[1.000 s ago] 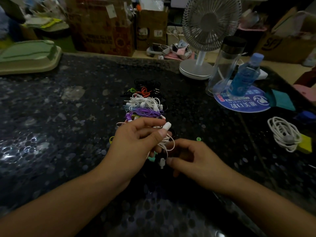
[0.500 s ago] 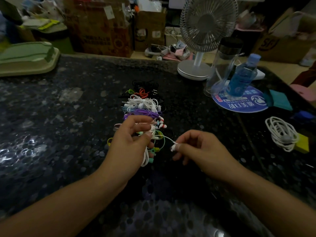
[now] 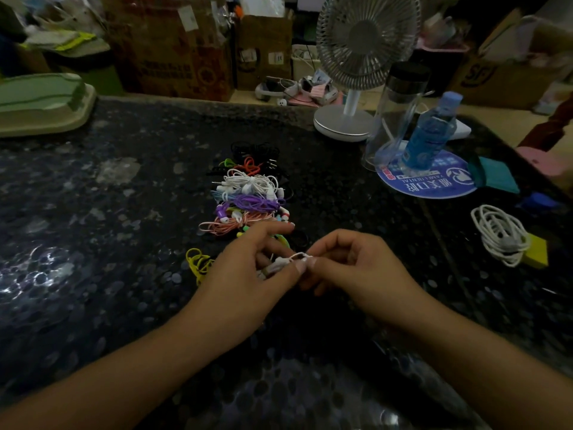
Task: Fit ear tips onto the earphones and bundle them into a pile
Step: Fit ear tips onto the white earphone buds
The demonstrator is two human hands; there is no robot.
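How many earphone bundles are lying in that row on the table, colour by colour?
Black bundle: 1
Orange bundle: 1
White bundle: 1
Purple bundle: 1
Pink bundle: 1
Yellow bundle: 1
Total: 6 that show plainly; the hands hide part of the row.

The curled fingers of the left hand (image 3: pixel 248 271) cover most of the thin white earphone cord (image 3: pixel 280 262), so whether a tip sits on it cannot be told. At 12 o'clock, the round grey desk fan (image 3: pixel 366 38) loses its top to the frame edge. At 9 o'clock, the pale green plastic tray (image 3: pixel 40 103) is cut off. Both forearms run out at 6 o'clock.
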